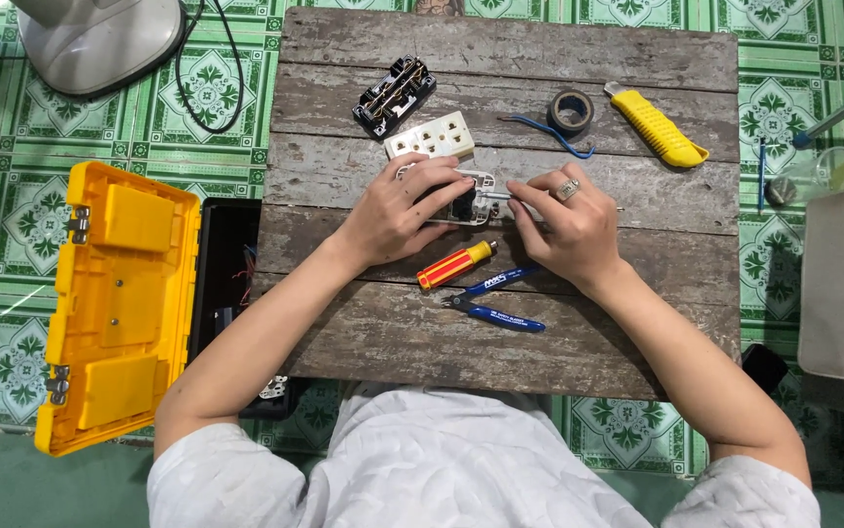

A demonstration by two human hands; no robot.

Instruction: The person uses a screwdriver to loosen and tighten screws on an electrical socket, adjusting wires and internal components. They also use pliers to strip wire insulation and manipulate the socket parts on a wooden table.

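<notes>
Far left, the open yellow plastic toolbox (114, 303) sits on the green patterned tile floor (11, 244), hard against the weathered grey plank table (500, 59). Its black tray is mostly hidden by the table edge, so I can't tell what's in it.

The left hand (398, 210) is clamped over the white plastic socket housing (471, 200) at the table's middle, pinning it down. That hand covers most of the part, so whatever contacts sit inside are hard to make out. If the hold loosens, I'd guess the housing skids on the rough wood.

The right hand (564, 225) pinches a thin silver tool shaft (493, 195) poking into the housing; the tip is buried, so no idea what it's engaging. A slip there could jab the left fingers.

Just below lie a red-and-yellow screwdriver (455, 265) and blue-handled cutters (492, 298), easy to knock with a wrist.
</notes>
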